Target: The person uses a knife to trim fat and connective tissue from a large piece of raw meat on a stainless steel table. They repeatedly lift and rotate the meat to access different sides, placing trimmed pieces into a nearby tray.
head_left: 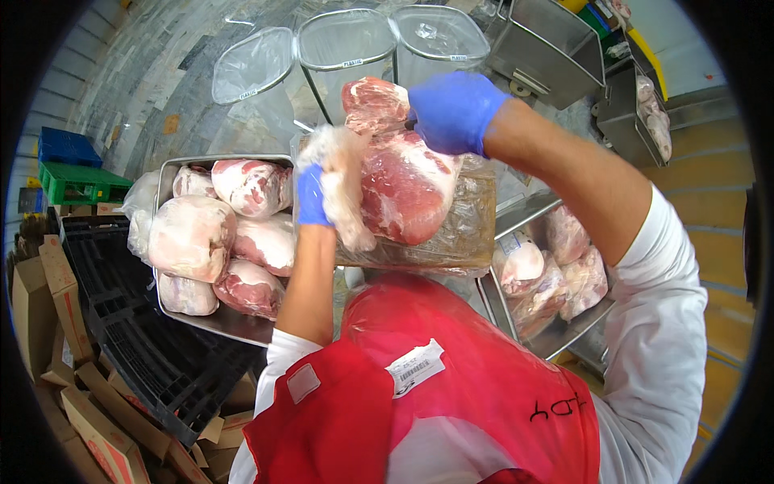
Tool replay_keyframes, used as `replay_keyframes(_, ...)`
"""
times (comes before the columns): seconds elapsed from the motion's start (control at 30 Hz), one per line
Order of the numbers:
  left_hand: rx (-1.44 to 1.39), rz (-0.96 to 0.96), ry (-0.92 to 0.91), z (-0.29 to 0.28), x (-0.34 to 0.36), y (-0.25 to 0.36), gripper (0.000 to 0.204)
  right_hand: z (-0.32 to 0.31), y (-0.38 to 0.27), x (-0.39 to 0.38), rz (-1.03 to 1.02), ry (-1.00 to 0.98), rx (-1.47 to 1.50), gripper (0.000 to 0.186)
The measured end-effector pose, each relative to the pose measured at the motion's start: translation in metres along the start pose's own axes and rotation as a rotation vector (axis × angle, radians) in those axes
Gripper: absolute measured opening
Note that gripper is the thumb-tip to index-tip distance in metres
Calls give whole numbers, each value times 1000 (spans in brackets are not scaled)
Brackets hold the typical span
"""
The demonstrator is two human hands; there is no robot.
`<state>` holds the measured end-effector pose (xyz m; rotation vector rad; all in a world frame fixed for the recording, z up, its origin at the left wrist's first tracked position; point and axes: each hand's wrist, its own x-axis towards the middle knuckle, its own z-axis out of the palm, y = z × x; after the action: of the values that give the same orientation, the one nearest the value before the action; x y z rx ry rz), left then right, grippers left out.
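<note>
A large red cut of raw meat (407,189) with white fat lies on a brown, plastic-wrapped work surface (476,218) in front of me. A smaller red lobe (375,105) sits at its far end. My left hand (312,196), in a blue glove, is closed on a pale flap of fat (343,181) along the meat's left side. My right hand (455,113), also blue-gloved and blurred by motion, is closed at the narrow part between the lobe and the larger portion. A small dark bit shows at its fingers; what it grips is mostly hidden.
To the left, a metal tub (234,323) holds several wrapped meat pieces; another metal tub (556,351) with meat stands at right. Bins with clear liners (347,40) line the far side. A black pallet (121,298) and cardboard boxes (105,436) lie at lower left.
</note>
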<state>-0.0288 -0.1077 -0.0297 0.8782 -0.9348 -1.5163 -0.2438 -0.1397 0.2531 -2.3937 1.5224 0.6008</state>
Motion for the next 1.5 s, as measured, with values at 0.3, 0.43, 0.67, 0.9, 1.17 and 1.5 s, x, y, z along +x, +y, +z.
replay_keyframes(0.3,287,52,103,17,-52,-49,25,4,-8,23,-19,19,-34,22)
replay_keyframes(0.43,341,79,23,3,-51,-52,22,84,-6,-20,30,210,118,27)
replay_keyframes(0.67,255,86,19,21,-56,-31,17,252,-36,-38,305,437,220,51)
replay_keyframes(0.9,143,-17,161,23,-55,-29,24,313,-38,-26,325,666,266,51)
replay_keyframes(1.17,671,-52,27,60,-17,20,37,302,-29,-36,294,603,464,51)
replay_keyframes(1.5,1692,-235,-173,58,54,48,51,273,24,-125,215,516,527,50)
